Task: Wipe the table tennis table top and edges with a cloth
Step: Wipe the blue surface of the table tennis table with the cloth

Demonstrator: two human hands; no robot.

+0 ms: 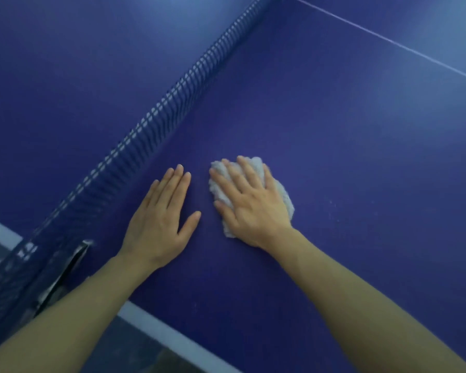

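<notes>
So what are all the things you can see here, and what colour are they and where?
table: one, dark blue with a white edge stripe and a thin white line far right; fills most of the view
net: one, dark mesh with a pale top; runs from lower left to the top middle, across the table
net clamp: one, dark metal; lower left, at the table's edge where the net ends
cloth: one, white, bunched; on the table right of the net, under the right hand
floor: grey; bottom left, beyond the table's edge
left hand: one; flat on the table, between net and cloth, holding nothing
right hand: one; fingers spread, pressing on the cloth
</notes>
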